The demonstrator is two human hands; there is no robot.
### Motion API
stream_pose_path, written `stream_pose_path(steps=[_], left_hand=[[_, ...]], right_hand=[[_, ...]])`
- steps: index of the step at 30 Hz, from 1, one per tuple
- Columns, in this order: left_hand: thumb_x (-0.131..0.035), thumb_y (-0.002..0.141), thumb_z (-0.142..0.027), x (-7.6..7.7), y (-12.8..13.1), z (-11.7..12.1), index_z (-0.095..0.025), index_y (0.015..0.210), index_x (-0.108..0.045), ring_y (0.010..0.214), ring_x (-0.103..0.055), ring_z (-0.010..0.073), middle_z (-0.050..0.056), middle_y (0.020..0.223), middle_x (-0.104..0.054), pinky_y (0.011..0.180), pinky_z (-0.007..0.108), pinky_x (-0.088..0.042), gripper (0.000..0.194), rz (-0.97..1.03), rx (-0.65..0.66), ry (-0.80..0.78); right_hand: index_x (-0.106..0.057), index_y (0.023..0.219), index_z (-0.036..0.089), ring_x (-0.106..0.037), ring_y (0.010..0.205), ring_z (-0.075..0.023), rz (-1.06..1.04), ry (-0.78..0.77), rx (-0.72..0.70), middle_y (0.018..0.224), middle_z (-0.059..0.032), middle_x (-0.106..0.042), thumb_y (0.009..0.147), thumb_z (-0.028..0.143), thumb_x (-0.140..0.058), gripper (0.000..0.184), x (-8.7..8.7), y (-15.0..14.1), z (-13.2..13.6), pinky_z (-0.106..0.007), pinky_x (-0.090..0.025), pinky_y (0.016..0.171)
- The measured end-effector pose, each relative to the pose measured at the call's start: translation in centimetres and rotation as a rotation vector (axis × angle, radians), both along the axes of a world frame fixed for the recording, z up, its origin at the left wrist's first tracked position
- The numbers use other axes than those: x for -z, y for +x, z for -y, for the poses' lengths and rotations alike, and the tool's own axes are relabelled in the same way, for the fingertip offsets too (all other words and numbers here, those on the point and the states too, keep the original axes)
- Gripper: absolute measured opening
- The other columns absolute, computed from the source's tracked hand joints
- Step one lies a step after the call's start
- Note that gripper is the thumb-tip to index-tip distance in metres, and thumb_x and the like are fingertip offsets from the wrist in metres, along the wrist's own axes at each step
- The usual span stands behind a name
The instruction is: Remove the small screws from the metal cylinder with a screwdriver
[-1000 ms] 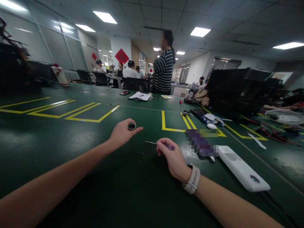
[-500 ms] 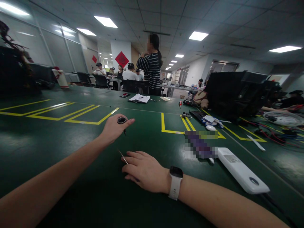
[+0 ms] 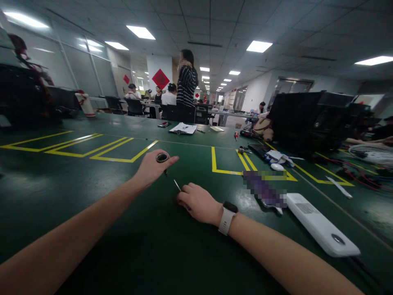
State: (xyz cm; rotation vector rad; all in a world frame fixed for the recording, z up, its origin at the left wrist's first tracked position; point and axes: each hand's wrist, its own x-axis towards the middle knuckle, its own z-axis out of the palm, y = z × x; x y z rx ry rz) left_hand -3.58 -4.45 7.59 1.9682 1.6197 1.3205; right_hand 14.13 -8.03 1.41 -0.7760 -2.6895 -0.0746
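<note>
My left hand (image 3: 152, 168) is over the green table (image 3: 129, 241), closed round a small round part with a silver rim and dark face (image 3: 161, 157). A thin dark piece sticks out below that hand, and the thumb points right. Lower and to the right, my right hand (image 3: 199, 203) has its fingers curled round a thin metal rod (image 3: 177, 185). The rod's bare end points up and left, towards the round part but apart from it. Its other end is hidden in the hand. A watch with a white strap (image 3: 227, 217) is on my right wrist.
Right of my hands lie a blurred-out purple item (image 3: 265, 190), a white power strip (image 3: 321, 223), a metal part with a shaft (image 3: 245, 150) and a white mouse-like object (image 3: 277, 167). Farther back are a clipboard (image 3: 183, 128) and black equipment (image 3: 307, 119). A person (image 3: 186, 82) stands beyond the table.
My right hand has moved forward, and its spread fingers have curled in round the rod. The rod's end is now closer to the round part. My left hand keeps its hold.
</note>
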Motion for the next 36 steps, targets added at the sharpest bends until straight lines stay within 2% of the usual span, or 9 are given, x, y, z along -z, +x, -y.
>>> stream_pose_path(steps=[4,8,11,14,18,21,23,29,36], left_hand=[[-0.066,0.065,-0.047,-0.4,0.8,0.8,-0.018,0.063,-0.055,0.043,-0.041,0.0093,-0.006,0.049,-0.046,0.042,0.022,-0.031,0.031,0.114,0.04,-0.081],[-0.067,0.066,-0.043,-0.6,2.1,1.8,-0.018,0.066,-0.053,0.035,-0.035,0.0055,-0.008,0.048,-0.04,0.035,0.018,-0.025,0.028,0.327,0.157,-0.202],[-0.068,0.068,-0.037,-0.8,2.9,2.4,-0.016,0.066,-0.052,0.033,-0.034,0.0028,-0.008,0.051,-0.042,0.032,0.016,-0.022,0.026,0.452,0.24,-0.278],[-0.068,0.071,-0.031,-1.2,3.4,2.8,-0.015,0.064,-0.052,0.033,-0.034,0.0017,-0.008,0.048,-0.042,0.03,0.013,-0.022,0.023,0.56,0.246,-0.351],[-0.066,0.072,-0.012,-1.9,3.6,3.4,-0.012,0.071,-0.059,0.044,-0.052,0.0051,-0.003,0.057,-0.055,0.038,0.012,-0.04,0.008,0.774,0.194,-0.468],[-0.056,0.077,-0.003,-2.3,3.7,4.4,-0.009,0.075,-0.062,0.064,-0.065,0.0139,0.005,0.071,-0.064,0.057,0.021,-0.055,0.009,0.949,0.24,-0.532],[-0.05,0.079,0.0,-2.2,3.8,5.2,-0.008,0.08,-0.063,0.073,-0.068,0.0194,0.01,0.078,-0.067,0.065,0.026,-0.058,0.015,1.034,0.279,-0.558],[-0.047,0.076,0.008,-0.6,3.5,5.9,-0.006,0.095,-0.061,0.083,-0.068,0.0248,0.015,0.09,-0.068,0.071,0.029,-0.059,0.028,1.053,0.287,-0.603],[-0.05,0.074,0.009,0.2,3.2,5.7,-0.007,0.096,-0.062,0.083,-0.068,0.024,0.014,0.091,-0.069,0.07,0.027,-0.06,0.03,1.016,0.309,-0.629]], right_hand=[[-0.057,0.09,0.015,-0.048,0.077,-0.019,-0.058,-0.058,0.06,0.086,-0.0077,-0.057,0.086,0.014,-0.047,0.011,0.4,2.1,1.0,-0.03,-0.04,0.065],[-0.058,0.089,0.017,-0.05,0.079,-0.0189,-0.152,-0.138,0.086,0.087,-0.0067,-0.058,0.084,0.014,-0.05,0.01,0.6,3.3,1.8,-0.031,-0.042,0.068],[-0.059,0.091,0.018,-0.053,0.084,-0.0189,-0.348,-0.228,0.144,0.09,-0.0063,-0.06,0.082,0.012,-0.053,0.013,0.5,3.9,1.9,-0.032,-0.043,0.074],[-0.057,0.096,0.017,-0.057,0.083,-0.0185,-0.611,-0.331,0.265,0.091,-0.0073,-0.062,0.085,0.016,-0.048,0.014,-0.1,4.6,1.9,-0.034,-0.045,0.075],[-0.057,0.095,0.013,-0.061,0.074,-0.0167,-0.931,-0.531,0.349,0.079,-0.0073,-0.064,0.091,0.038,-0.035,0.034,-1.1,5.2,2.3,-0.031,-0.049,0.067],[-0.06,0.08,0.013,-0.06,0.067,-0.0154,-1.272,-0.878,0.348,0.069,-0.0042,-0.063,0.083,0.047,-0.049,0.037,-1.3,5.2,2.8,-0.03,-0.047,0.066],[-0.06,0.071,0.014,-0.057,0.06,-0.0132,-1.354,-1.01,0.356,0.062,-0.0009,-0.06,0.075,0.047,-0.06,0.033,-1.0,5.3,2.9,-0.027,-0.044,0.062],[-0.056,0.063,0.016,-0.048,0.052,-0.01,-1.354,-0.98,0.422,0.053,0.003,-0.053,0.072,0.042,-0.065,0.029,0.5,5.6,2.5,-0.024,-0.037,0.054],[-0.056,0.068,0.017,-0.049,0.055,-0.0118,-1.236,-0.906,0.46,0.056,0.0027,-0.054,0.076,0.044,-0.06,0.028,0.8,5.6,2.2,-0.025,-0.038,0.057]])
